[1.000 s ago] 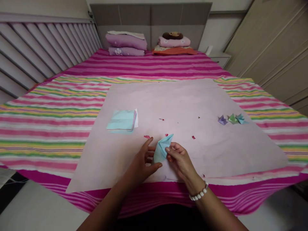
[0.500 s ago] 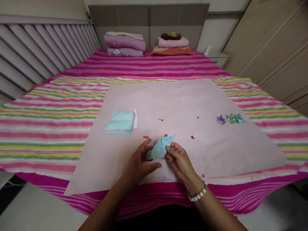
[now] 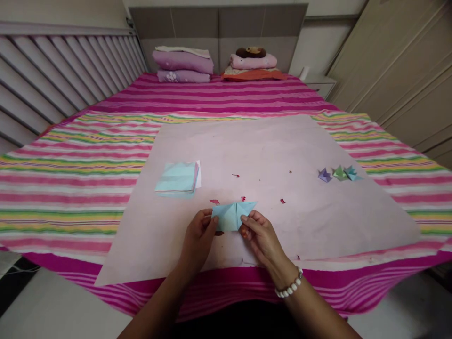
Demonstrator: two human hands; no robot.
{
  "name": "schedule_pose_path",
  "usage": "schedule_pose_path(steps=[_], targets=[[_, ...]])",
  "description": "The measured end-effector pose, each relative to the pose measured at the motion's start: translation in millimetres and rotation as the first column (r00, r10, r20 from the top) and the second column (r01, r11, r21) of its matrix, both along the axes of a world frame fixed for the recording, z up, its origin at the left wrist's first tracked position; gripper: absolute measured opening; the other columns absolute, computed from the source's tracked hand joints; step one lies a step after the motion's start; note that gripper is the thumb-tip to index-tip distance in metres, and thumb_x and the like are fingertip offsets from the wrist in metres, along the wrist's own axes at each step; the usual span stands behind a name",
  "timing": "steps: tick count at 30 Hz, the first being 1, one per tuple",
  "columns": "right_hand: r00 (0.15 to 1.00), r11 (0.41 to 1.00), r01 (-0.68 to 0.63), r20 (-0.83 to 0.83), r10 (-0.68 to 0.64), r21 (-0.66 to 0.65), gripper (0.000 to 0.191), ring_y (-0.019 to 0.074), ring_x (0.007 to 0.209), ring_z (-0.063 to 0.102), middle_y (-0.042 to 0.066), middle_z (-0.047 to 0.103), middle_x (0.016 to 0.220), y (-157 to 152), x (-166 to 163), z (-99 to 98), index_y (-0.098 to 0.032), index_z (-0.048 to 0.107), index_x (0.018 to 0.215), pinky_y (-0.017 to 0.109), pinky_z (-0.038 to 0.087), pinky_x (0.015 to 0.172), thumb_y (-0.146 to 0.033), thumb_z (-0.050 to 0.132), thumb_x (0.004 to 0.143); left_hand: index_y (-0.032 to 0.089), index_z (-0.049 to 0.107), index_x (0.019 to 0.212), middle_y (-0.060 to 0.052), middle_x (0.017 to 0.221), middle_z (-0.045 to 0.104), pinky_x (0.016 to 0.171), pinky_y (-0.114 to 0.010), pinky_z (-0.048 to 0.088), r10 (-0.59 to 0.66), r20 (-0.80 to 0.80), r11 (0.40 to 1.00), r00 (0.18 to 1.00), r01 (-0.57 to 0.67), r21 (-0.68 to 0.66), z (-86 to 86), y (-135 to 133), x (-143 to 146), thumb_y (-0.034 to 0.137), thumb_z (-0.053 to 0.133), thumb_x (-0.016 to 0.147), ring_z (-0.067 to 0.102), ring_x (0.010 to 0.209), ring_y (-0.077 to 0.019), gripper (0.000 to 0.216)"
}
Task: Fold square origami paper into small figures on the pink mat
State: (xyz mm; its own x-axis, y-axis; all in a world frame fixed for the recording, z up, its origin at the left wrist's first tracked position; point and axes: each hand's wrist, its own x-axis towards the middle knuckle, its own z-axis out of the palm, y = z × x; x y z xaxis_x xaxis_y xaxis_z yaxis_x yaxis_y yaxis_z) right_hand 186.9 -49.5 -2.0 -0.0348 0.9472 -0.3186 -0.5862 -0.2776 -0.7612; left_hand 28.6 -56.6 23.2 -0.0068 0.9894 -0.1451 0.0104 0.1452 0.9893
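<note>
From where I sit, watching through the head camera, the piece in work is a light-blue folded sheet of thin paper (image 3: 226,218), held up just above the near part of a large pale paper sheet (image 3: 247,146) that covers the middle of the striped bed (image 3: 70,176).

The change I notice is on the left: a second ago my left hand (image 3: 198,238) was spread beside the blue paper, and now its thumb and fingers pinch the left end. My right hand (image 3: 262,234) keeps its pinch on the right part, thumb on top. The paper has swung from a steep tilt to nearly level, with a crease upright near its middle and a pointed corner rising past the right thumb. I judge that gripping both ends gives better control of the fold than one hand did.

Elsewhere nothing has shifted: the stack of square blue paper sheets (image 3: 176,178) lies to the left, and the small purple (image 3: 325,175), green (image 3: 340,173) and blue folded paper figures (image 3: 351,173) sit well apart at right.
</note>
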Motion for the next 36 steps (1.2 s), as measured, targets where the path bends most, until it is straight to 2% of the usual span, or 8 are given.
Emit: schedule_pose_path(steps=[6,9,13,18,20,26,31,36], targets=[[1.0,1.0,0.006,0.011,-0.006,-0.005,0.028,0.0083,0.044,0.046,-0.006,0.052,0.05,1,0,-2.2,-0.019,0.057,0.066,0.021,0.034,0.044,-0.028,0.082,0.06,0.018,0.051,0.076,0.004,0.065,0.059,0.062,-0.029,0.056,0.038,0.038,0.999,0.999,-0.037,-0.027,-0.1,-2,2,0.037,0.067,0.073,0.059,0.063,-0.0121,0.025],[1.0,1.0,-0.002,0.013,0.002,-0.002,0.026,0.0075,0.043,0.046,-0.006,0.052,0.051,1,0,-2.9,-0.018,0.06,0.068,0.02,0.034,0.044,-0.028,0.082,0.06,0.018,0.049,0.072,0.003,0.069,0.06,0.063,-0.027,0.053,-0.003,0.045,1.0,0.999,0.004,-0.018,-3.3,-3,2,0.03,0.071,0.068,0.059,0.065,-0.0119,0.025],[1.0,1.0,-0.015,0.007,0.015,0.01,0.023,0.0069,0.044,0.046,-0.005,0.054,0.053,1,-1,-2.8,-0.017,0.063,0.071,0.02,0.034,0.044,-0.028,0.082,0.061,0.018,0.055,0.08,0.0,0.076,0.064,0.065,-0.026,0.048,-0.11,-0.066,0.993,0.992,0.113,0.034,-7.0,-4,1,0.024,0.072,0.066,0.06,0.072,-0.0141,0.023],[0.999,1.0,-0.023,0.046,0.023,0.017,0.023,0.0071,0.044,0.044,-0.005,0.055,0.055,1,-1,-1.7,-0.018,0.066,0.072,0.021,0.033,0.044,-0.03,0.081,0.061,0.018,0.062,0.093,-0.002,0.08,0.067,0.068,-0.03,0.048,-0.2,-0.261,0.978,0.944,0.208,0.001,-3.1,-8,1,0.028,0.073,0.067,0.06,0.074,-0.0174,0.03],[0.997,1.0,-0.026,0.07,0.025,0.016,0.022,0.007,0.043,0.043,-0.004,0.056,0.056,1,-1,-2.1,-0.018,0.067,0.074,0.021,0.032,0.043,-0.031,0.081,0.061,0.018,0.064,0.097,-0.004,0.084,0.068,0.07,-0.031,0.048,-0.227,-0.277,0.971,0.934,0.24,0.014,-0.9,-9,2,0.031,0.07,0.071,0.061,0.075,-0.0176,0.029],[0.995,0.999,-0.042,0.097,0.04,0.022,0.022,0.0069,0.043,0.038,-0.005,0.054,0.052,2,0,-3.2,-0.018,0.071,0.078,0.021,0.028,0.043,-0.031,0.079,0.063,0.019,0.068,0.105,-0.003,0.08,0.066,0.064,-0.028,0.046,-0.271,-0.256,0.953,0.928,0.296,0.063,2.3,-7,-2,0.035,0.048,0.087,0.057,0.069,-0.0152,0.031],[0.993,0.997,-0.072,0.101,0.069,0.03,0.023,0.0068,0.043,0.036,-0.005,0.053,0.052,2,1,-2.4,-0.018,0.073,0.082,0.021,0.027,0.043,-0.031,0.078,0.065,0.02,0.062,0.118,-0.003,0.083,0.066,0.067,-0.029,0.046,-0.335,-0.264,0.937,0.905,0.35,0.012,3.2,-6,-10,0.03,0.05,0.087,0.058,0.074,-0.0163,0.035],[0.993,0.999,-0.049,0.104,0.049,0.004,0.026,0.0058,0.044,0.037,-0.003,0.059,0.06,2,2,-1.3,-0.018,0.073,0.084,0.02,0.028,0.043,-0.031,0.08,0.063,0.024,0.062,0.118,-0.005,0.103,0.067,0.084,-0.033,0.046,-0.453,-0.252,0.872,0.855,0.484,0.075,2.4,-6,-17,0.015,0.049,0.083,0.061,0.091,-0.0177,0.039]])
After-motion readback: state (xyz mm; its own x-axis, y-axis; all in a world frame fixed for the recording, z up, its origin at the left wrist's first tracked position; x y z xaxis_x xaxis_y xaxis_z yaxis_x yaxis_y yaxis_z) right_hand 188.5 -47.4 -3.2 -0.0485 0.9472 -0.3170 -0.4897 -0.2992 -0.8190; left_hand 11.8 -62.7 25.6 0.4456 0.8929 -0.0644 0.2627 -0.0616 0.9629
